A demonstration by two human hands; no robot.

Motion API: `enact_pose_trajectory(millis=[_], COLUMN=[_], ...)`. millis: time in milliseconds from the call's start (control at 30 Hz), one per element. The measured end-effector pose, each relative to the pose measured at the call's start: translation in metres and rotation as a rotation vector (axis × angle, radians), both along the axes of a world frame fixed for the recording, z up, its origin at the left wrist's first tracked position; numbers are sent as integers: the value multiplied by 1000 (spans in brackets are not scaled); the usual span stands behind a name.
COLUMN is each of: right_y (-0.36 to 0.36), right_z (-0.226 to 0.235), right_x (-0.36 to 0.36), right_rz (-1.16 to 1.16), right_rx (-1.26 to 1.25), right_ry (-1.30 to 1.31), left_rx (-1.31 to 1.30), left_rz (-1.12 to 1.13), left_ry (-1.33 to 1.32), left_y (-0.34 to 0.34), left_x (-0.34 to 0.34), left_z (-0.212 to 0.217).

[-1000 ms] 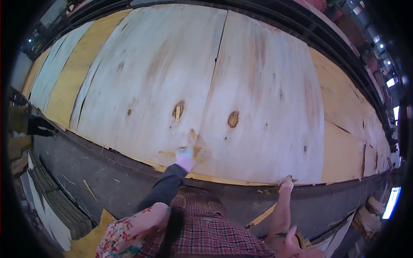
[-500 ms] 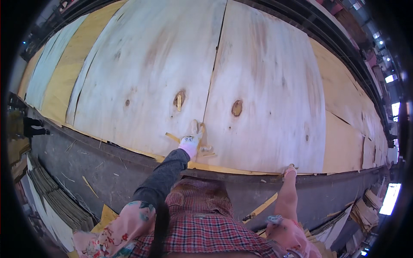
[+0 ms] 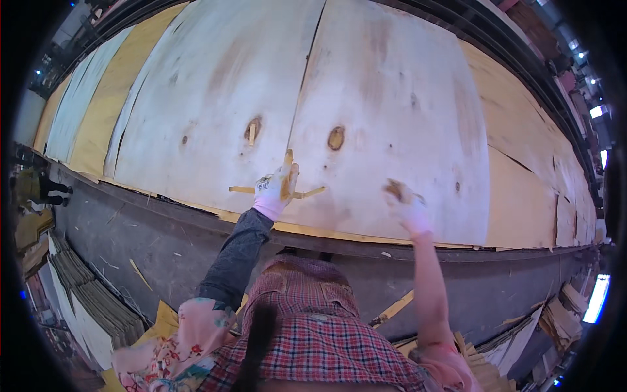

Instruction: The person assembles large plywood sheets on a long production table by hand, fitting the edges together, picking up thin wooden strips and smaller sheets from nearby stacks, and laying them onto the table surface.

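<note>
My left hand [image 3: 275, 188], in a pale work glove with yellow-brown stains, is over the pale veneer sheet [image 3: 215, 163] with its fingers stretched forward, close to the seam. Thin wood strips show on both sides of it: one veneer strip [image 3: 240, 189] to its left, another splinter [image 3: 311, 193] to its right. Whether the hand touches them is hidden. My right hand [image 3: 409, 208], gloved too, hovers over the neighbouring veneer sheet [image 3: 424, 144]; its fingers are smeared by motion. A small wood piece [image 3: 252, 134] lies on a dark knot farther off.
Yellowish veneer sheets [image 3: 522, 202] flank the pale ones. Below the near edge runs a grey floor [image 3: 183, 255] with scattered slivers. Stacked veneer [image 3: 91, 287] stands at the lower left, more sheets [image 3: 555, 320] at the lower right. A person's legs [image 3: 55, 189] show at the far left.
My right hand has left the sheet's near edge and moved inward, up and left. The left hand has shifted slightly forward, and the strips beside it sit differently. The view has moved a little.
</note>
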State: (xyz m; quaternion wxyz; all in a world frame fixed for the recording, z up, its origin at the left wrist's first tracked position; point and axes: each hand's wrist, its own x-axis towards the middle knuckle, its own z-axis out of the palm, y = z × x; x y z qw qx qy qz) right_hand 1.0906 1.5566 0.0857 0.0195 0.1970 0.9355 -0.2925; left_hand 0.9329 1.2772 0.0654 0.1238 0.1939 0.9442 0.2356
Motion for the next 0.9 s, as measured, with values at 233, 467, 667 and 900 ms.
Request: enact_pose_trajectory(millis=[233,467,667,900], right_y=[-78,-136,-135,-78], right_z=[22,-4,-16,-184], right_x=[-57,-34,-61,-138], right_rz=[226,-229,-493,-705], right_rx=[-732,-1490,-1524,-1037], right_ry=[-349,-43,115,438], left_rx=[122,703,518,-39], left_rz=[9,525,-49,-190], left_ry=[526,-552,-226,81], left_y=[11,27,14,6], left_x=[25,36,-4,-109], left_z=[-8,14,-19,-11])
